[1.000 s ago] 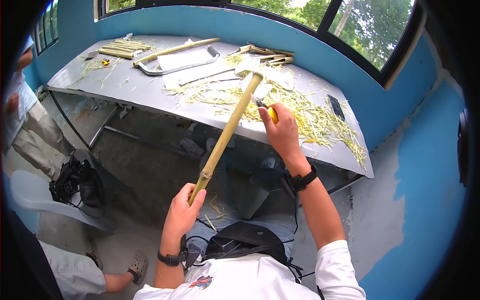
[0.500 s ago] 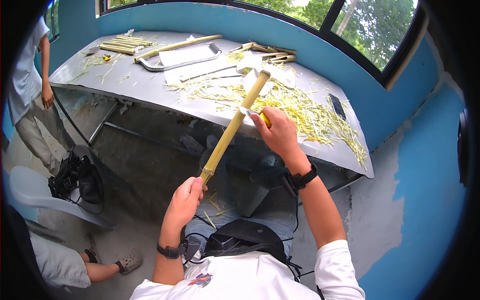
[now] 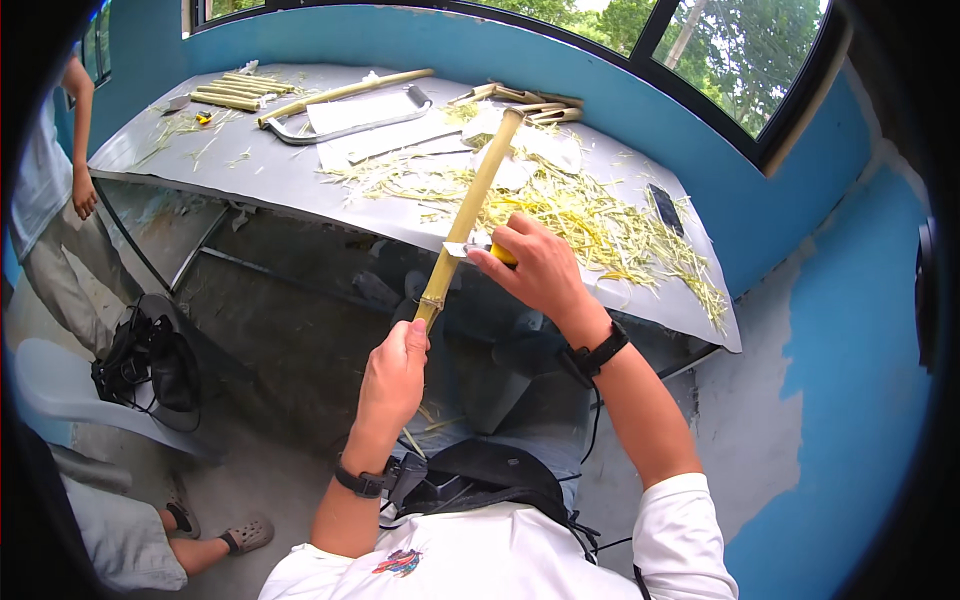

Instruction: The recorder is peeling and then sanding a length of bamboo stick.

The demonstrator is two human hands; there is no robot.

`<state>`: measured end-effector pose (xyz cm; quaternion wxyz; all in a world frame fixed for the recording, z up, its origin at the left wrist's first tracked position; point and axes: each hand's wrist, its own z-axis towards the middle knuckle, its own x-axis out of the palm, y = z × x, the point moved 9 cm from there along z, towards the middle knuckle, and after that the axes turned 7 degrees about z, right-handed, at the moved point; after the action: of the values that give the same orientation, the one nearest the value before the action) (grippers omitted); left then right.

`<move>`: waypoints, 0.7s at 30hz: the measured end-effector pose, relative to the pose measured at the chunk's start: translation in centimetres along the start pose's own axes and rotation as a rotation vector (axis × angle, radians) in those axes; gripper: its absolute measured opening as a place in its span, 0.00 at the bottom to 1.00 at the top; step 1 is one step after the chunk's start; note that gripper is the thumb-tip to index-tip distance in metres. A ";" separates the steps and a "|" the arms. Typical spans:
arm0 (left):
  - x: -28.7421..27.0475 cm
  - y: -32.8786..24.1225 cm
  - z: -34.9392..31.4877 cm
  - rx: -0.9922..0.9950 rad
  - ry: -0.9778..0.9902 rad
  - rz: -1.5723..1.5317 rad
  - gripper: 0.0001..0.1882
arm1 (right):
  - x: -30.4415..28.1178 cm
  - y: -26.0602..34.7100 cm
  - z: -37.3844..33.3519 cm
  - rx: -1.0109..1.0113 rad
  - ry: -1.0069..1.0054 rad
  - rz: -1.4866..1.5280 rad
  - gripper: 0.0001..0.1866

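A long bamboo stick [image 3: 472, 208] slants up and away from me, its far end above the table. My left hand [image 3: 393, 375] is wrapped round its near end, just below a node. My right hand [image 3: 535, 262] grips a knife with a yellow handle [image 3: 503, 254]. The knife's pale blade [image 3: 460, 249] lies across the stick, touching it a short way above the node. Beyond my right hand, a heap of thin bamboo shavings [image 3: 590, 220] covers the table's near right part.
On the grey table [image 3: 290, 185] lie a hacksaw [image 3: 345, 128], another bamboo pole [image 3: 350, 95], cut bamboo pieces [image 3: 235, 92], split pieces [image 3: 530, 105] and a phone [image 3: 666, 210]. A person [image 3: 55, 210] stands at left, near a chair with a black bag [image 3: 150, 365]. Another person's leg [image 3: 205, 550] shows lower left.
My right hand has drawn the knife down along the stick toward my left hand. My left hand has moved slightly up and right, and the stick's far end has shifted left and up.
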<state>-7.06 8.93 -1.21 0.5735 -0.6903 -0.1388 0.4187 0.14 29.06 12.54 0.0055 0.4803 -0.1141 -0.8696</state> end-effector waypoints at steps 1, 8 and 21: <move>-0.1 -0.2 -0.3 0.017 -0.030 0.038 0.29 | 0.2 -0.2 0.0 0.021 0.015 -0.001 0.27; -1.1 -0.2 -2.1 0.030 -0.086 0.138 0.29 | 0.3 -1.4 0.0 0.147 -0.170 -0.057 0.29; -1.7 3.0 -4.3 -0.157 0.052 -0.140 0.32 | -2.2 -3.7 -0.6 0.183 -0.346 0.169 0.26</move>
<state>-5.74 3.96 -3.31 0.5487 -0.7324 -0.2042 0.3476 2.18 32.80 13.38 0.0148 0.3110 -0.2318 -0.9216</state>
